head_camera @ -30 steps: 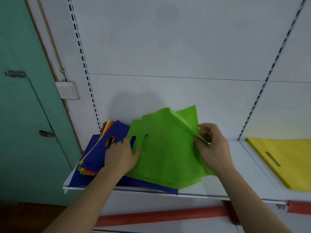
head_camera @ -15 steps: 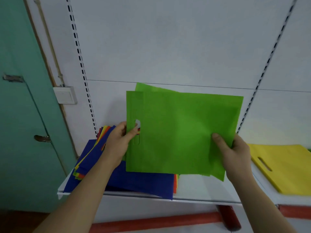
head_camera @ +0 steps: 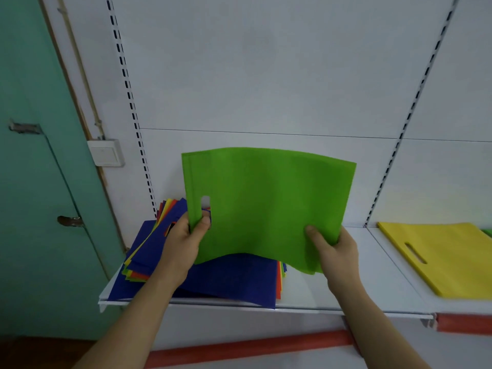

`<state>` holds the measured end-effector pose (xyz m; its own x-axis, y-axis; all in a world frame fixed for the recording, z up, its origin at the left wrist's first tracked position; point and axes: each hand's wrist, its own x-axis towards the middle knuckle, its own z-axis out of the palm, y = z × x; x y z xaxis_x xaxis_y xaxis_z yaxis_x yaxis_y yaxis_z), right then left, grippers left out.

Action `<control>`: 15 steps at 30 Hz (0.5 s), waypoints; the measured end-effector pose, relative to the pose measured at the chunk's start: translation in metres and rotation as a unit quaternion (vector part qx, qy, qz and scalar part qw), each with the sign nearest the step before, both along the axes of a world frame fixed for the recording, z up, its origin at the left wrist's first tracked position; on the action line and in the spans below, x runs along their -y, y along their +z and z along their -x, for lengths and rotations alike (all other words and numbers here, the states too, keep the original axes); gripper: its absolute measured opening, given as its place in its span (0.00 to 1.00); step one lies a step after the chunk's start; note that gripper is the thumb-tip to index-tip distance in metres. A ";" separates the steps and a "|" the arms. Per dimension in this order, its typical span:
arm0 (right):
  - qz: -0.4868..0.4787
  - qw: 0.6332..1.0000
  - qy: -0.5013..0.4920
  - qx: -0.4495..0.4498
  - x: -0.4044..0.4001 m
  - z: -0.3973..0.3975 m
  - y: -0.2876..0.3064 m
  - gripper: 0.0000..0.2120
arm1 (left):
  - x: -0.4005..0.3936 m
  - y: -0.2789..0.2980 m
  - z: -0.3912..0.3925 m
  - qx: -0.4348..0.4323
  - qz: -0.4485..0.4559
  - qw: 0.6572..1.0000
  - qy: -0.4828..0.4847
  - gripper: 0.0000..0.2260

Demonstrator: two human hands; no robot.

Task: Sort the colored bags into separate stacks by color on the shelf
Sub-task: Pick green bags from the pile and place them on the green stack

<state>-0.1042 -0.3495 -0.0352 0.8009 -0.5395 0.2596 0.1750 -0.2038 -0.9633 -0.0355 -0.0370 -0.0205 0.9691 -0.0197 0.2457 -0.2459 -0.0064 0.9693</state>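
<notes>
The person is holding a green bag [head_camera: 266, 206] up off the shelf [head_camera: 346, 296], standing on edge in front of the white back panel. Its long axis is running side to side, with the handle slot [head_camera: 205, 202] at its left end and that slot itself pointing up and down. The left hand [head_camera: 183, 242] is pinching the left edge just below the slot, thumb in front, fingers curled behind the fabric. The right hand [head_camera: 332, 251] is gripping the lower right corner, thumb pressing on the front and fingers wrapped behind. The bottom edge is sagging between the two hands. Under the left fingers, a mixed pile [head_camera: 213, 272] with a blue bag on top is lying on the shelf. Well to the right of the right fingers, a yellow bag [head_camera: 447, 257] is lying flat.
</notes>
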 end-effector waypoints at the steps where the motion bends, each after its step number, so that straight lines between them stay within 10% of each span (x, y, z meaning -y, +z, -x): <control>1: 0.007 1.000 -0.006 0.002 -0.001 0.001 0.000 0.12 | -0.001 0.001 0.000 0.002 0.021 1.000 -0.002 0.08; 15: 0.071 0.974 -0.199 0.079 0.029 0.081 0.014 0.22 | 0.056 0.015 0.006 0.151 -0.123 0.978 0.073 0.11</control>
